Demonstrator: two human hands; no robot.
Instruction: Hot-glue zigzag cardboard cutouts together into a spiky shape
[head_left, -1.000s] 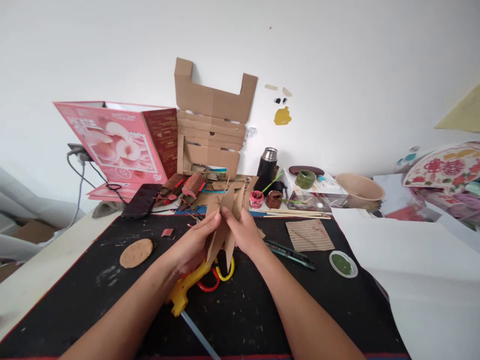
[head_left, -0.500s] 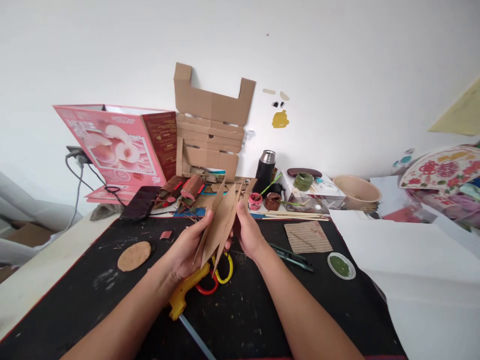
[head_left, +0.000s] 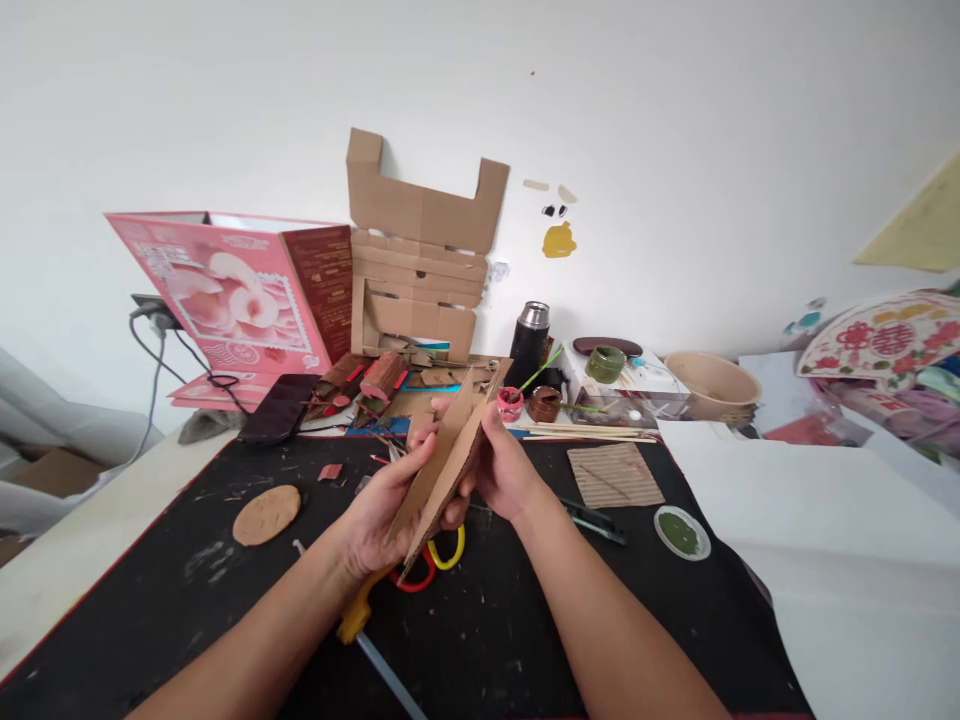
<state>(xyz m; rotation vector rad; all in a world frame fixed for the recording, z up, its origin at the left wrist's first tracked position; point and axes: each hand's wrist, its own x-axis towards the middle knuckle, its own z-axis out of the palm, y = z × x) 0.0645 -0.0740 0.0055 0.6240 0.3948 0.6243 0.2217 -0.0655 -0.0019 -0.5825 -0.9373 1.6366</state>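
Between my two hands is a small stack of cardboard pieces (head_left: 450,462), long and narrow with pointed ends, held tilted above the black mat. My left hand (head_left: 386,500) grips the stack from the left, its thumb along the near face. On the other side my right hand (head_left: 504,462) is closed on the pieces, its thumb near their upper end. Partly hidden under my left hand and wrist lies a yellow glue gun (head_left: 355,612) with a glue stick (head_left: 391,675) sticking out. Scissors with red and yellow handles (head_left: 448,550) lie just beneath the cardboard.
On the black mat (head_left: 480,650) are a round tan disc (head_left: 266,515), a corrugated cardboard square (head_left: 615,475), a utility knife (head_left: 596,522) and a lid of green paint (head_left: 681,532). Paint jars (head_left: 544,404), a thermos (head_left: 529,340) and a pink box (head_left: 247,290) stand along the back.
The cardboard pieces, fanned apart before, are now closer together and turned, with a corrugated edge showing. My left fingers have shifted around them.
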